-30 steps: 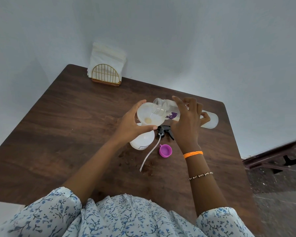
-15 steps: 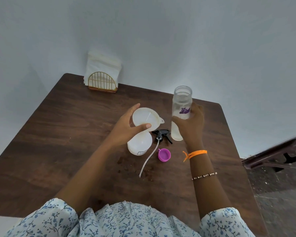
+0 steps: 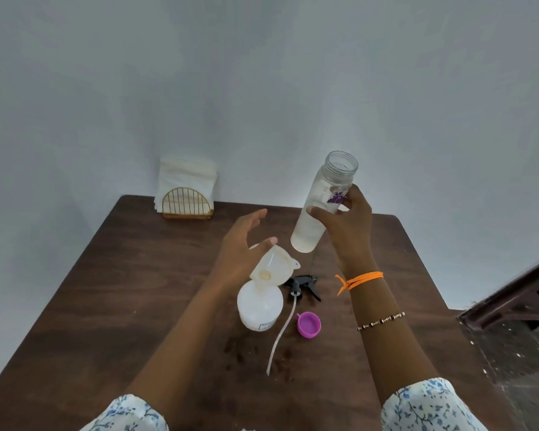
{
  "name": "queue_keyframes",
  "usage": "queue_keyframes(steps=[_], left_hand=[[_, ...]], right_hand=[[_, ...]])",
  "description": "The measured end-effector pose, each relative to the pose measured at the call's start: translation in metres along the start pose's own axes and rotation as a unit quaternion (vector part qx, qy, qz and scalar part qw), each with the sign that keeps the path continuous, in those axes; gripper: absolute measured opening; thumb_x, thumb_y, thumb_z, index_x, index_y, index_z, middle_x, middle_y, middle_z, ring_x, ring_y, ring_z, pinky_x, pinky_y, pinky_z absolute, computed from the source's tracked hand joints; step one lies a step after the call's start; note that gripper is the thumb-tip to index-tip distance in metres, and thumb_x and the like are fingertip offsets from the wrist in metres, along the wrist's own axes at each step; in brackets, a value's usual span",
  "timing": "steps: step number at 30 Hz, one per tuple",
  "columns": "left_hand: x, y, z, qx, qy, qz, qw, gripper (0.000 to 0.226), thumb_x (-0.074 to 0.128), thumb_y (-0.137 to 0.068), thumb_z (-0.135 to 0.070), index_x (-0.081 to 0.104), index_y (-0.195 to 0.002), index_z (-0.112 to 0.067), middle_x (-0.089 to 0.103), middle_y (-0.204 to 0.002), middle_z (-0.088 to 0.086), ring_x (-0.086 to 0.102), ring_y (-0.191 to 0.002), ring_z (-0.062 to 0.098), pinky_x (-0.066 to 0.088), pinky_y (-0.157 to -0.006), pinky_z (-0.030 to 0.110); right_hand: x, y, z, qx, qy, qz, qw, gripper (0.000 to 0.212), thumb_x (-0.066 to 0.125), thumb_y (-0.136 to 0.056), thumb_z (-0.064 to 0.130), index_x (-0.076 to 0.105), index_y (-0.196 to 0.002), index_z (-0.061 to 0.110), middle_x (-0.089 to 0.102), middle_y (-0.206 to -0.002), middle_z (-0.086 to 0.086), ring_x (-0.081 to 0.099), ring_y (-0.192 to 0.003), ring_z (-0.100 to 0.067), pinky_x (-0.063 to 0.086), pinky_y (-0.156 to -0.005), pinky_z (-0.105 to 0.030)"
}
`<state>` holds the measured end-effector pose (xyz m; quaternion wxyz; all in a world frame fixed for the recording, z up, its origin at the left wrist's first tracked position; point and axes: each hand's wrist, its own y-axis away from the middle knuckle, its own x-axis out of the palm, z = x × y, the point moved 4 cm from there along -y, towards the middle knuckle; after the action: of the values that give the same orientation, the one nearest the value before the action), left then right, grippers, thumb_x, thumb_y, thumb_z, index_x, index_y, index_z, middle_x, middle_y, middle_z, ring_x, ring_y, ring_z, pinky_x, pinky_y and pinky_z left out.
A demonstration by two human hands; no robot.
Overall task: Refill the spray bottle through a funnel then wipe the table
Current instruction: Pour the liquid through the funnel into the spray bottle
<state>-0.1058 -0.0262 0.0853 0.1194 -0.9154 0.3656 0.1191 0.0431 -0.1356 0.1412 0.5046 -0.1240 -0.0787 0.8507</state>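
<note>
Nearest on the tabletop lie the purple cap and detached sprayer head, beside the spray bottle with the tilted funnel in its neck. Left hand, grip spread apart, touches the funnel rim; right hand, grip clamped on the clear bottle, holds it aloft. Farthest: napkin holder.

Funnel in spray bottle; cap right; napkins behind.

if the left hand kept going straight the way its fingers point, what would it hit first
Likely the clear bottle held in the right hand. The left hand points up and to the right across the table, above the funnel. Depth is unclear, so it might pass in front.
</note>
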Motion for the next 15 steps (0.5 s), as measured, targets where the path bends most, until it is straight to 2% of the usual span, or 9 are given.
queue_keyframes(steps=[5, 9, 12, 15], left_hand=[[0.005, -0.022, -0.022, 0.040, -0.008, 0.008, 0.999, 0.063, 0.069, -0.082, -0.019, 0.040, -0.137, -0.026, 0.046, -0.140, -0.009, 0.043, -0.123, 0.000, 0.034, -0.096, 0.017], [0.001, -0.032, -0.044, 0.061, 0.008, -0.007, 0.998, 0.061, 0.072, -0.079, -0.022, 0.043, -0.132, -0.029, 0.051, -0.125, -0.017, 0.050, -0.110, -0.004, 0.038, -0.079, 0.004], [-0.005, -0.034, -0.059, 0.076, 0.019, -0.031, 0.996, 0.051, 0.073, -0.078, -0.025, 0.043, -0.118, -0.036, 0.052, -0.106, -0.028, 0.054, -0.098, -0.007, 0.040, -0.071, 0.000], [-0.011, -0.035, -0.064, 0.086, 0.017, -0.061, 0.994, 0.053, 0.075, -0.076, -0.028, 0.047, -0.120, -0.031, 0.050, -0.106, -0.025, 0.052, -0.097, -0.002, 0.039, -0.073, 0.003]], right_hand=[[0.014, -0.010, 0.037, -0.046, -0.016, 0.016, 0.999, 0.047, 0.077, -0.065, 0.004, 0.060, -0.108, 0.010, 0.066, -0.101, 0.000, 0.061, -0.095, -0.010, 0.051, -0.081, -0.028], [0.024, -0.013, 0.058, -0.051, -0.074, 0.031, 0.995, 0.041, 0.076, -0.068, 0.002, 0.062, -0.105, 0.012, 0.066, -0.093, 0.011, 0.061, -0.090, -0.002, 0.052, -0.080, -0.023], [0.030, -0.016, 0.067, -0.058, -0.096, 0.038, 0.993, 0.043, 0.077, -0.068, 0.005, 0.063, -0.107, 0.011, 0.068, -0.099, 0.006, 0.062, -0.096, -0.007, 0.053, -0.086, -0.030], [0.035, -0.018, 0.073, -0.081, -0.084, 0.043, 0.992, 0.046, 0.079, -0.069, 0.010, 0.062, -0.113, 0.012, 0.069, -0.104, 0.003, 0.063, -0.098, -0.008, 0.053, -0.087, -0.028]])
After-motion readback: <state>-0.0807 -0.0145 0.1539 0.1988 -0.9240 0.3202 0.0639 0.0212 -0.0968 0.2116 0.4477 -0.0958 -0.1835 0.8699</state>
